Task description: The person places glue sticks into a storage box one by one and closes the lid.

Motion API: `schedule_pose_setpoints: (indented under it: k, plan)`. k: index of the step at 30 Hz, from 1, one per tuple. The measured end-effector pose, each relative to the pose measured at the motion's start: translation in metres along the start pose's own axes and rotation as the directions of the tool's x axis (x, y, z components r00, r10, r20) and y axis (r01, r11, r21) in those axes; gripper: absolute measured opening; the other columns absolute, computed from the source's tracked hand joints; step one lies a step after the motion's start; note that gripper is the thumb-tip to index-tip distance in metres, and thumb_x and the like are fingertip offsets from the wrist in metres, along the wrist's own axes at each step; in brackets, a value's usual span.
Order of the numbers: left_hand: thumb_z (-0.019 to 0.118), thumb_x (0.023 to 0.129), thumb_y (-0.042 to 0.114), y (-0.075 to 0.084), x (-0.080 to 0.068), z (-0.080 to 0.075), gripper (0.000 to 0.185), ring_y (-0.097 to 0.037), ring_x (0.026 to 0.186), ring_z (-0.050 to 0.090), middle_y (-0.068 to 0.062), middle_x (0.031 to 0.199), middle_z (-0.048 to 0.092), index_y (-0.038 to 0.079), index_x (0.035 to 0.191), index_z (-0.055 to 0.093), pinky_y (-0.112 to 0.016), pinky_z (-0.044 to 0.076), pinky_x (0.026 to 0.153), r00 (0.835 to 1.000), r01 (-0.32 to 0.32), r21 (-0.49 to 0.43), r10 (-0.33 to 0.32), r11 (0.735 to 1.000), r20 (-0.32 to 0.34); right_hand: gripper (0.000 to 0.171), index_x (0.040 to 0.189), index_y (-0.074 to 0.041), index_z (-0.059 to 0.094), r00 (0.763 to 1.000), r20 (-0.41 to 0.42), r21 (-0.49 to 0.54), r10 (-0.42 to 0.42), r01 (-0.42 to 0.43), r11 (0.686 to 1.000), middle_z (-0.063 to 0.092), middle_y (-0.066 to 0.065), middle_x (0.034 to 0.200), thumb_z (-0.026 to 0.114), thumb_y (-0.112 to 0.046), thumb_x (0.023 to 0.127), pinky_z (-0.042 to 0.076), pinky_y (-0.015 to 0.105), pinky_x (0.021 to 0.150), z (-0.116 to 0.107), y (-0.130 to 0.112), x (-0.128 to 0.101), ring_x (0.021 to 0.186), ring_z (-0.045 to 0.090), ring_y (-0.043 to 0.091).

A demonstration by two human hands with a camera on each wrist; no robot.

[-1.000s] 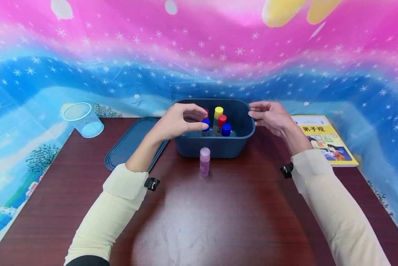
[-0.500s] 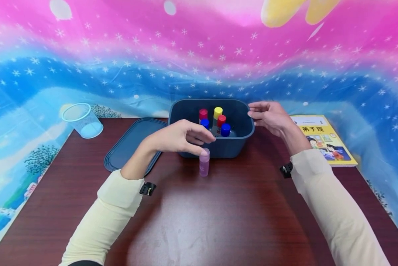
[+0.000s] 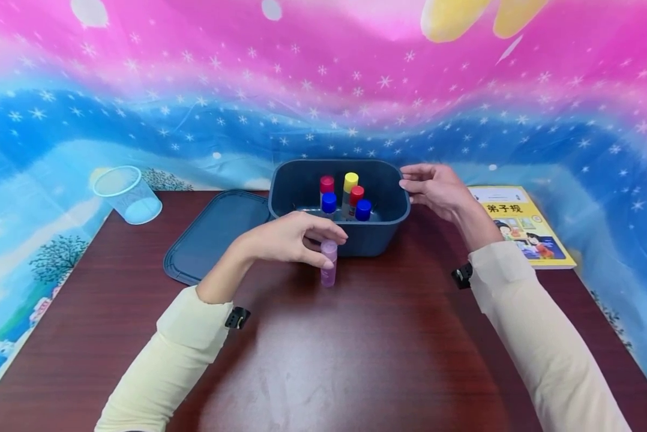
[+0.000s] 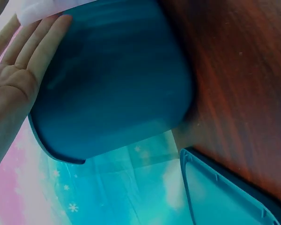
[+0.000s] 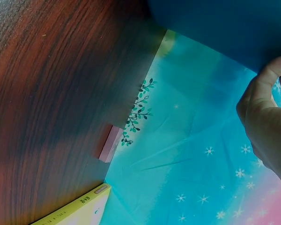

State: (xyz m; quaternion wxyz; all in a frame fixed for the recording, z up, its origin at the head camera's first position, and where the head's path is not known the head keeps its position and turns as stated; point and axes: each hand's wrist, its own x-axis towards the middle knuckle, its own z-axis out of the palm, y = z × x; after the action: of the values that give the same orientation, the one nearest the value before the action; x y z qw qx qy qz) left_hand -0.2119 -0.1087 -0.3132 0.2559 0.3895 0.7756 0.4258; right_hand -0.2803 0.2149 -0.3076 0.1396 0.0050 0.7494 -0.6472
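A purple translucent glue stick (image 3: 328, 276) stands upright on the table in front of a dark blue-grey storage box (image 3: 364, 240). My left hand (image 3: 282, 237) pinches its upper part between thumb and fingers. In the left wrist view, straight fingers (image 4: 49, 44) reach the pale tube at the top edge, beside the box wall. My right hand (image 3: 434, 186) grips the box's right rim with its fingertips. Inside the box stand several glue sticks: a yellow cap (image 3: 351, 180), red caps (image 3: 327, 183) and blue caps (image 3: 364, 209) show, while their lower parts are hidden by the front wall.
Left of the box lies its flat lid (image 3: 210, 237), partly behind my left forearm. A light blue mesh cup (image 3: 131, 198) is at the far left. A yellow book (image 3: 534, 240) lies at the right. A patterned cloth (image 3: 323, 90) hangs behind the table (image 3: 388, 354).
My left hand has left the inside of the box, come forward and down over the front wall, and taken hold of the purple glue stick. The right hand stays at the rim.
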Motion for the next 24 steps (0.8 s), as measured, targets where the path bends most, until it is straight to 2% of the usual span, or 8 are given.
schedule_pose_setpoints:
  k: [7,11,19,24]
  plan:
    - [0.077,0.092,0.013,-0.006,-0.004,0.005,0.049,-0.021,0.116,0.063,-0.017,0.132,0.063,-0.001,0.136,0.06,-0.032,0.054,0.096,0.998,0.021,-0.035,-0.023,0.999,-0.056,0.048,0.145,0.005,0.046,1.0,-0.014,0.01,0.004,-0.004,1.0,0.056,0.011,0.126,0.061,-0.006,0.101,0.056,0.023,0.071,0.002,0.0,0.002,0.085,0.063,0.013]
    - [0.076,0.092,0.009,-0.009,-0.005,0.008,0.044,-0.022,0.111,0.063,-0.012,0.125,0.066,-0.002,0.132,0.063,-0.031,0.055,0.093,0.996,0.015,-0.05,-0.02,0.999,-0.09,0.049,0.146,0.005,0.046,1.0,-0.01,0.004,0.005,-0.005,1.0,0.055,0.011,0.128,0.061,-0.007,0.101,0.056,0.023,0.073,0.002,0.0,0.002,0.087,0.063,0.012]
    - [0.076,0.092,0.008,-0.014,-0.009,0.009,0.036,-0.021,0.109,0.065,-0.005,0.117,0.069,-0.001,0.125,0.068,-0.036,0.057,0.092,0.99,-0.011,-0.002,0.011,1.0,-0.138,0.051,0.147,0.006,0.043,1.0,0.003,0.003,-0.002,0.002,1.0,0.051,0.014,0.131,0.06,-0.007,0.102,0.055,0.022,0.071,0.001,0.0,0.0,0.086,0.063,0.011]
    - [0.077,0.092,0.011,-0.011,-0.013,0.007,0.031,-0.019,0.108,0.065,-0.002,0.114,0.07,0.005,0.121,0.071,-0.035,0.057,0.091,0.989,-0.013,0.005,0.013,1.0,-0.15,0.05,0.146,0.006,0.044,1.0,0.004,0.0,-0.004,0.004,1.0,0.053,0.012,0.129,0.06,-0.008,0.102,0.055,0.022,0.071,0.002,-0.001,0.0,0.085,0.063,0.01]
